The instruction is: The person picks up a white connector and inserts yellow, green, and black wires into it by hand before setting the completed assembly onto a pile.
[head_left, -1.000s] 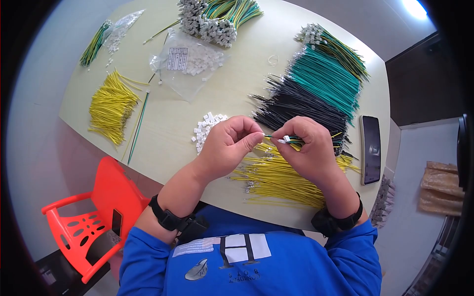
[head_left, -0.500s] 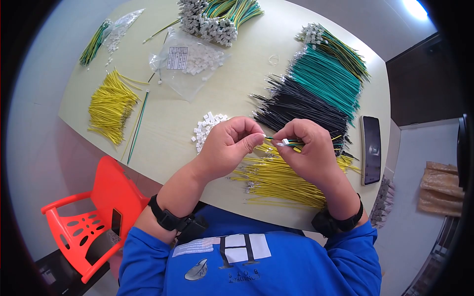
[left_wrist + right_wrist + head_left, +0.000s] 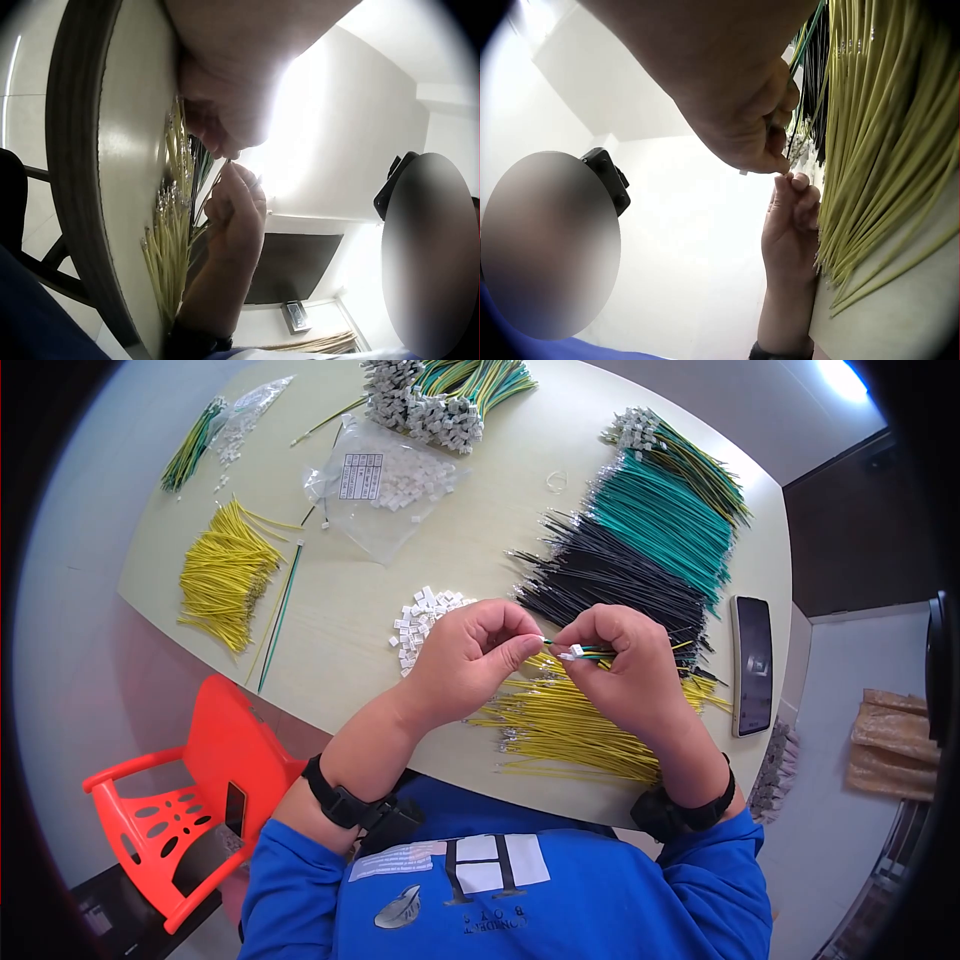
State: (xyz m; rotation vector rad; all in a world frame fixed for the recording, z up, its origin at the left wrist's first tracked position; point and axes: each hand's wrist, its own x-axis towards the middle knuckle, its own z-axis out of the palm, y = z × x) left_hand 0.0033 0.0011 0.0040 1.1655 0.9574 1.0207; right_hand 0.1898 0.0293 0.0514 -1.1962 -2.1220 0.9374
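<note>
In the head view my left hand (image 3: 470, 660) pinches a small white connector housing (image 3: 541, 640) between thumb and forefinger. Close to its right, my right hand (image 3: 632, 665) grips thin green and yellow wires (image 3: 597, 654), and another white connector (image 3: 575, 651) sticks out by its thumb. A short length of wire spans the small gap between the two hands. Both hands are over the edge of a spread of yellow wires (image 3: 580, 730). In the right wrist view the fingertips of the left hand (image 3: 791, 214) meet those of the right hand (image 3: 757, 127); the housing is mostly hidden there.
Loose white housings (image 3: 415, 625) lie left of the hands. Black wires (image 3: 600, 575) and green wires (image 3: 660, 515) are spread beyond. A bag of housings (image 3: 385, 485), finished bundles (image 3: 425, 410), another yellow pile (image 3: 230, 575) and a phone (image 3: 751, 665) sit around the table.
Both hands stay close together and shift very slightly. A white housing now shows at the left fingertips, and the connector by the right thumb has turned and moved a little left.
</note>
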